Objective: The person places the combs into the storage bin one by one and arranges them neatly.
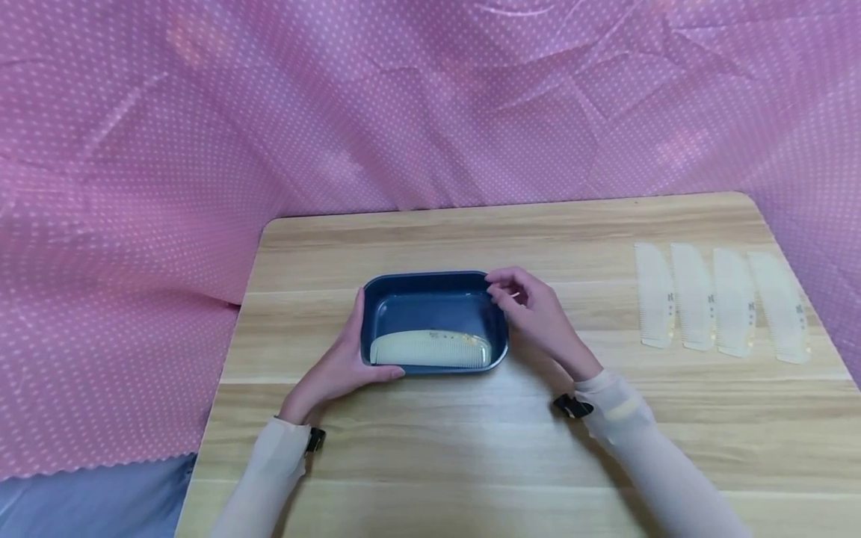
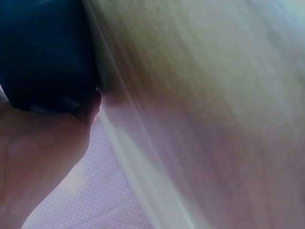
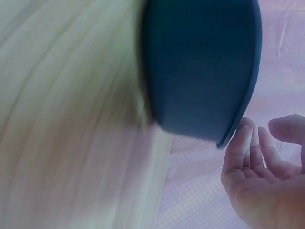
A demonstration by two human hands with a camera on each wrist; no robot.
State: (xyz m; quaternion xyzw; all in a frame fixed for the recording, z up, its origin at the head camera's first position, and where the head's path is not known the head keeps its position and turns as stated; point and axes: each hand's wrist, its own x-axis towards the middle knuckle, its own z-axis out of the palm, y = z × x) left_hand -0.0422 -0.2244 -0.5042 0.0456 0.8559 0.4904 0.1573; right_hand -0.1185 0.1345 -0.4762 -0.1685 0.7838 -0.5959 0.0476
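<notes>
so the dark blue tray (image 1: 430,310) is sitting around the middle of the wooden table (image 1: 471,441), with one pale comb (image 1: 430,349) lying in it along the near side, teeth facing the near rim. left hand (image 1: 341,365) has hold of the tray's left end, thumb along the near edge and fingers up the side. right hand (image 1: 534,308) is at the far right corner, fingers loosely bent with the tips at the rim, not really gripping anything. four more combs (image 1: 693,299) stand in a row over on the right side of the table, long ways front to back, well apart from the tray. pink dotted cloth (image 1: 430,112) hangs behind the table, and there's a black strap (image 1: 573,406) on each wrist
</notes>
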